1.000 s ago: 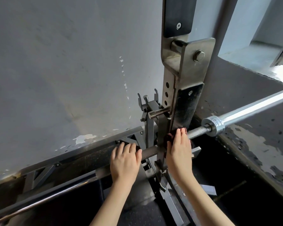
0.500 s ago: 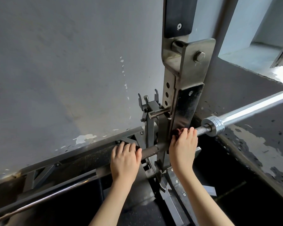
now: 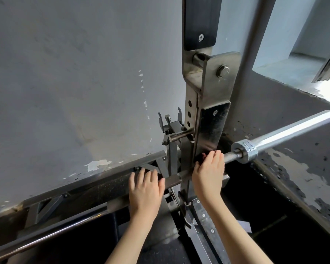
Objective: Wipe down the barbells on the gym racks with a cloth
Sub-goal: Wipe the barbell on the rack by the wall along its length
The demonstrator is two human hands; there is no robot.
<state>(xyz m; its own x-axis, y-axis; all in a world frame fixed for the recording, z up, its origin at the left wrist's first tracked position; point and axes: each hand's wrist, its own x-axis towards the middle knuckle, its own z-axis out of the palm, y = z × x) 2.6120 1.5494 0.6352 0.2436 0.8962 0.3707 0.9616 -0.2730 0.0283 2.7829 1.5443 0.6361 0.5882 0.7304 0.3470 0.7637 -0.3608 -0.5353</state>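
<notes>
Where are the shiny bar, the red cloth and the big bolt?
shiny bar (image 3: pixel 293 130): head view, middle of the bright end part.
red cloth (image 3: pixel 199 158): head view, the bit peeking past the right hand (image 3: pixel 208 170).
big bolt (image 3: pixel 223 71): head view, its six-sided head.

The barbell (image 3: pixel 293 130) runs from near left to far right, crossing the rack upright (image 3: pixel 208 96). Left of the upright the left hand (image 3: pixel 145 189) grips it. Just right of the upright the right hand (image 3: pixel 208 172) holds a cloth (image 3: pixel 200 156) on it. The wall (image 3: pixel 65 73) stands behind.
</notes>
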